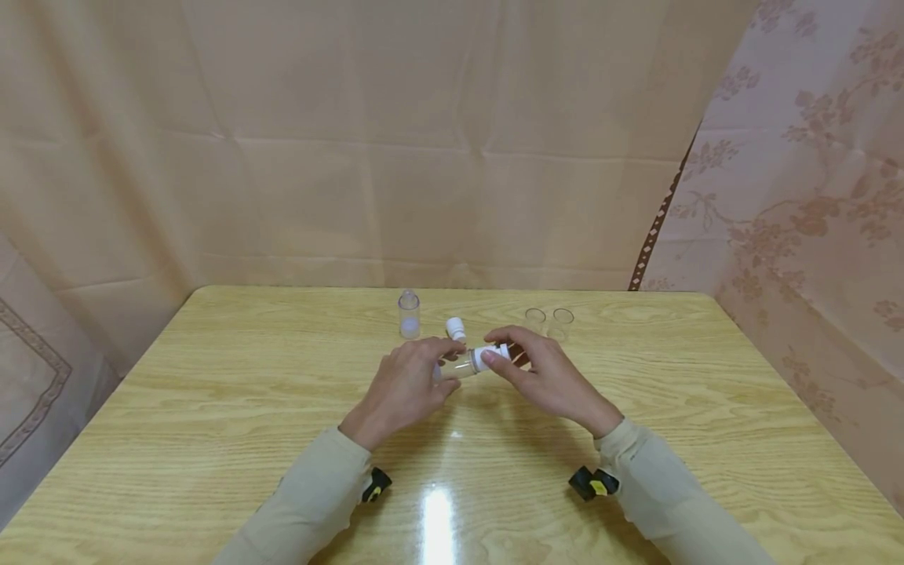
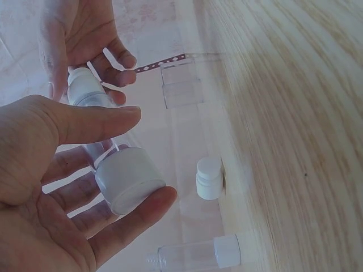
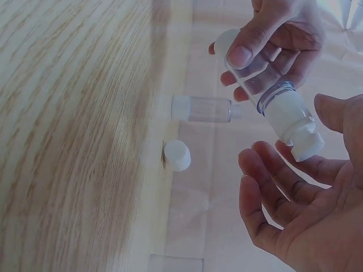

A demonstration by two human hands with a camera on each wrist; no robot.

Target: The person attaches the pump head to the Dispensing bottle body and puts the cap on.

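Note:
My left hand (image 1: 410,384) grips a clear bottle (image 1: 462,366) by its white base (image 2: 127,178), thumb on one side and fingers on the other. The bottle lies tilted above the table, its white pump top (image 3: 292,116) pointing toward my right hand (image 1: 551,375). In the right wrist view, that hand's fingers are loosely bent around the pump end, with the thumb apart from it. Whether a fingertip touches the pump is hard to tell. Behind the hands, a white pump piece (image 1: 455,328) stands on the table.
A second clear bottle (image 1: 409,314) with a white base stands upright at the back, left of the pump piece. Two clear open-rimmed cylinders (image 1: 535,316) stand behind my right hand. The wooden table (image 1: 212,392) ends at a beige curtain (image 1: 424,196).

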